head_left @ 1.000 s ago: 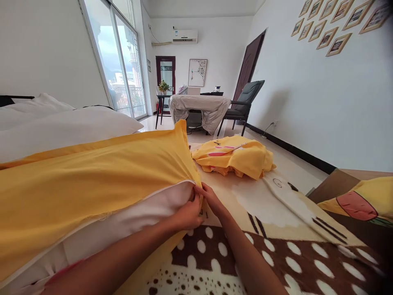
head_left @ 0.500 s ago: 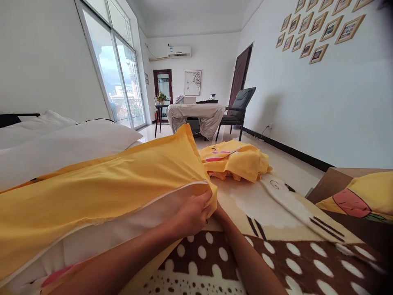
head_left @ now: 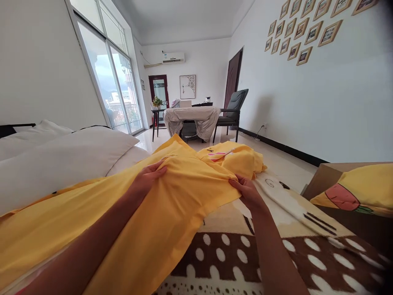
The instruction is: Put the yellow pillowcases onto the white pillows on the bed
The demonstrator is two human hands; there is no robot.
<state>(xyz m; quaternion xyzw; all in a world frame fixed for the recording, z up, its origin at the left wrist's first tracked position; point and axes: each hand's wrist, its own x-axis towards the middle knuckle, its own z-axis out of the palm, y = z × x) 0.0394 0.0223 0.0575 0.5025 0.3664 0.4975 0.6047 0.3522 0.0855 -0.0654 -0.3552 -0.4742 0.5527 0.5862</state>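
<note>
A yellow pillowcase [head_left: 172, 209] lies spread across the left and middle of the view, over a white filling whose pale edge shows at the lower left. My left hand [head_left: 150, 175] is closed on a fold of it near the far end, the thumb on top. Between thumb and fingers, my right hand [head_left: 245, 189] pinches the right corner, and the cloth is stretched between both hands. Just beyond my right hand is a crumpled heap of yellow fabric [head_left: 245, 157] with pink marks. The inside of the pillowcase is hidden under its yellow flap.
Underneath is a brown and cream patterned blanket [head_left: 215, 250]. White pillows [head_left: 70, 151] lie at the left. At the right stands a cardboard box [head_left: 325, 176] with a yellow printed cloth [head_left: 368, 190] on it. Farther off are a covered table [head_left: 190, 116] and a black chair [head_left: 231, 110].
My right hand has come out from beside the left hand and drawn the corner to the right. My left hand has moved left and up. The flap now covers the white filling.
</note>
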